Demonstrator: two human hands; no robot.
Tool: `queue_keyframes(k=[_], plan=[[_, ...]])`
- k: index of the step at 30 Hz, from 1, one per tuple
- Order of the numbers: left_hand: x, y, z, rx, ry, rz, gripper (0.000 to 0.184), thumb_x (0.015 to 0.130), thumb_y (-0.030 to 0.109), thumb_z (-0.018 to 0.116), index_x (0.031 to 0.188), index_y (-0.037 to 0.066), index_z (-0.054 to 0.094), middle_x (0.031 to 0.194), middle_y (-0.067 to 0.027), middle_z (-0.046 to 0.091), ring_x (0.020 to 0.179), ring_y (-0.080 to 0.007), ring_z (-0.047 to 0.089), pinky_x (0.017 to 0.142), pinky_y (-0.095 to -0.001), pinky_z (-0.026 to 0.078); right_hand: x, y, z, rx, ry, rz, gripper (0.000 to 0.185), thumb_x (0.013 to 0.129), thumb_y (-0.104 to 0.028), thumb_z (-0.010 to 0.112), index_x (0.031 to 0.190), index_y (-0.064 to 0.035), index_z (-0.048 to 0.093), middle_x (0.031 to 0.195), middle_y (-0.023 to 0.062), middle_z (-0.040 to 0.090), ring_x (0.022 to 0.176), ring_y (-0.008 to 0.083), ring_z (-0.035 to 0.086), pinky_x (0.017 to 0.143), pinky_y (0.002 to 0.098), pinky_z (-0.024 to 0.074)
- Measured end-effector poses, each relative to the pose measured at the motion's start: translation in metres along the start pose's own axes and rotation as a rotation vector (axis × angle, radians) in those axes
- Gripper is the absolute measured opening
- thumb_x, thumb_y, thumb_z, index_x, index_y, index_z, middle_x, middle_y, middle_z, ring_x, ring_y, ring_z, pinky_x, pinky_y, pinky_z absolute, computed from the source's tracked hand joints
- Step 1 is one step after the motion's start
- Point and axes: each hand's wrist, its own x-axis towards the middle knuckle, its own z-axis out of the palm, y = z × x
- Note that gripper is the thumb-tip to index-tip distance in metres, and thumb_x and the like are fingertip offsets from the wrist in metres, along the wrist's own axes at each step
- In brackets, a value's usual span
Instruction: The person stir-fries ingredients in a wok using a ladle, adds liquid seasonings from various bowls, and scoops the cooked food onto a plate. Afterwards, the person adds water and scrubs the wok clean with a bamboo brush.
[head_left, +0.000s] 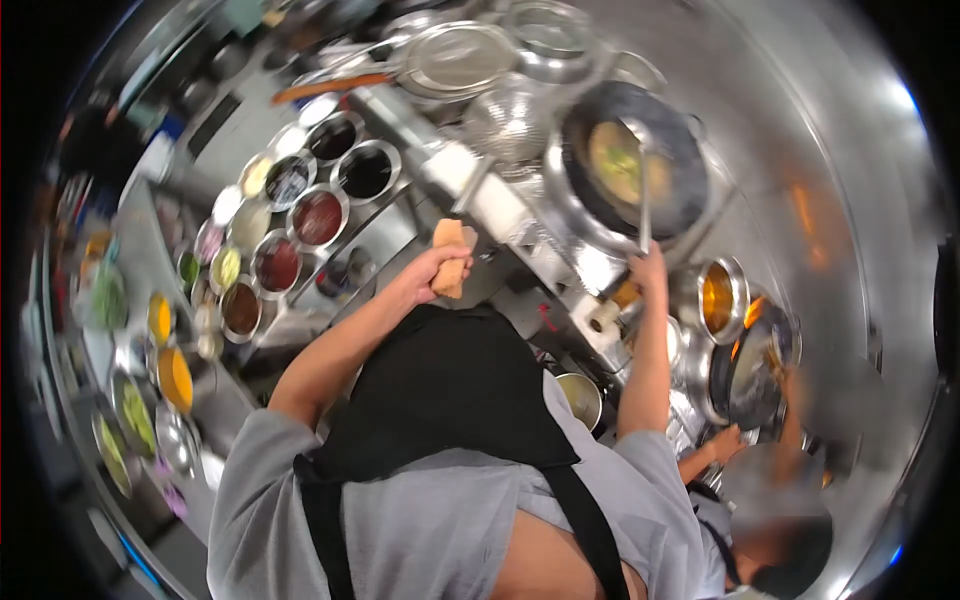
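no readable text, labels, brands, numbers, or signs

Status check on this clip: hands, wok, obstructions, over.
Left hand gripping folded tan cloth. Right hand on ladle, its head in the wok with food. No obstruction seen; co-worker at neighbouring wok.

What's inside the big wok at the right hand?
Yellowish food with green bits sits in the wok. A long-handled utensil crosses it, hiding a strip; the wok's bottom beneath the food is hidden.
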Motion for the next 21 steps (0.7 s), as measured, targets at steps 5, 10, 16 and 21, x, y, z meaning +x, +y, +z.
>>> queue_keyframes(k=[5,10,16,21], plan=[[-0.077,-0.005,-0.076,-0.230,0.056,0.032,0.042,0.085,0.016,0.066,0.122,0.004,0.050,0.094,-0.0131,0.063,0.074,-0.0215,0.063,0.068,-0.0318,0.057,-0.072,-0.041,0.005,-0.366,0.219,-0.223,0.021,0.080,-0.010,0.063,0.099,-0.0017,0.057,0.074,0.0142,0.062,0.073,0.0305,0.066,0.069,0.0437,0.0512],[-0.098,-0.032,-0.148,-0.350,0.152,0.035,0.040,0.085,0.016,0.063,0.120,0.005,0.050,0.095,-0.0160,0.063,0.073,-0.0233,0.063,0.066,-0.0346,0.057,-0.166,-0.148,0.082,0.700,-0.375,0.109,0.020,0.085,0.001,0.053,0.102,-0.0075,0.046,0.059,0.0030,0.044,0.040,0.0145,0.042,0.036,0.0284,0.0386],[-0.090,-0.077,-0.180,-0.444,0.203,0.003,0.036,0.086,0.019,0.061,0.116,0.002,0.049,0.093,-0.0168,0.062,0.075,-0.0268,0.064,0.069,-0.0367,0.058,-0.233,-0.236,0.142,0.901,-0.799,0.130,0.017,0.095,-0.004,0.053,0.113,-0.0052,0.052,0.058,-0.0018,0.040,0.039,0.0079,0.037,0.035,0.0228,0.0320],[-0.107,-0.086,-0.201,-0.386,0.237,-0.032,0.036,0.086,0.018,0.060,0.115,0.001,0.050,0.090,-0.0161,0.063,0.076,-0.0278,0.066,0.072,-0.0401,0.059,-0.253,-0.270,0.215,0.623,-0.806,0.040,0.024,0.089,-0.003,0.063,0.110,-0.0053,0.052,0.060,-0.0016,0.045,0.040,0.0085,0.040,0.035,0.0262,0.0334]])
